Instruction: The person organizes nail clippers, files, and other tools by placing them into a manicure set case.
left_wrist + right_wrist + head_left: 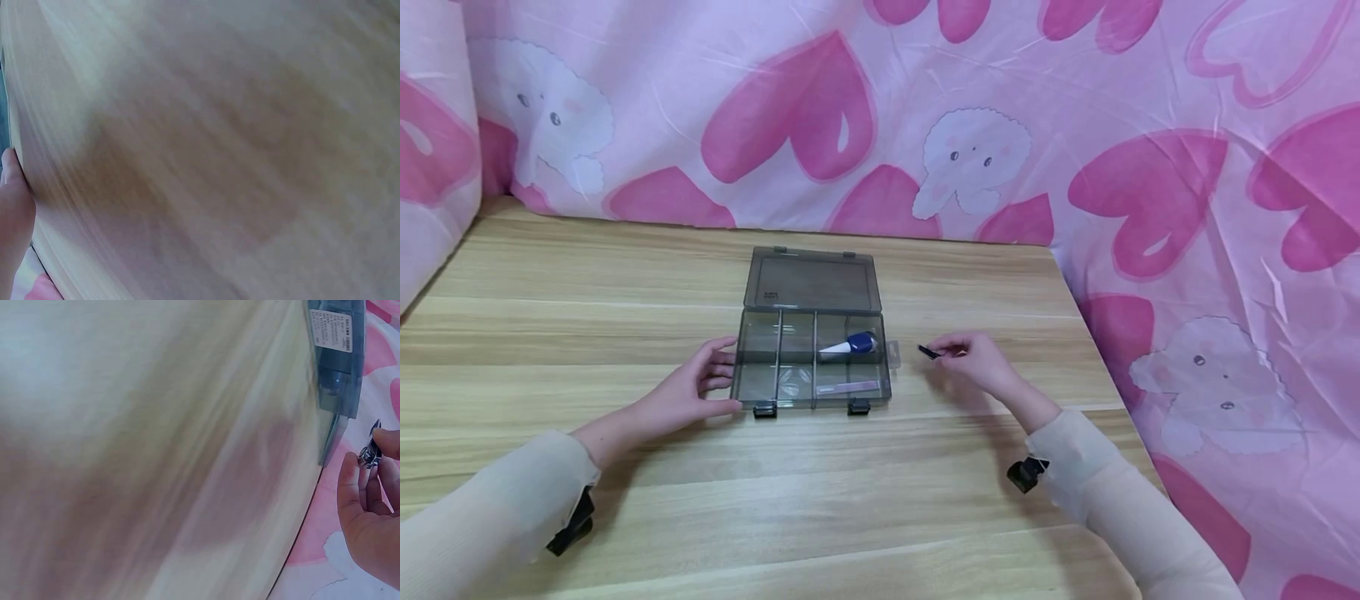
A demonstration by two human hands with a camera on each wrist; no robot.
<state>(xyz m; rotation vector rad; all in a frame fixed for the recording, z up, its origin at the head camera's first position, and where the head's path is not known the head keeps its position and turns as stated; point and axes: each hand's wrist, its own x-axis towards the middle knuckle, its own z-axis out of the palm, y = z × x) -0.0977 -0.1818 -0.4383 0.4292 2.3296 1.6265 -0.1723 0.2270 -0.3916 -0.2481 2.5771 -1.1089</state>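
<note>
A smoky clear plastic organizer box lies on the table with its lid folded back. My left hand rests at the box's left side, thumb at the front corner and fingers along the wall. To the right of the box, my right hand pinches a small black nail clipper with a shiny metal end. In the right compartment lie a dark blue bottle with a long white cap, like nail polish, and a flat pinkish strip. Only part of my left hand shows in the left wrist view.
A clear plastic tab sticks out beside the box's right wall. Two black latches line its front edge. Dividers split the box into compartments. Pink heart-patterned cloth hangs behind the wooden table and along its sides.
</note>
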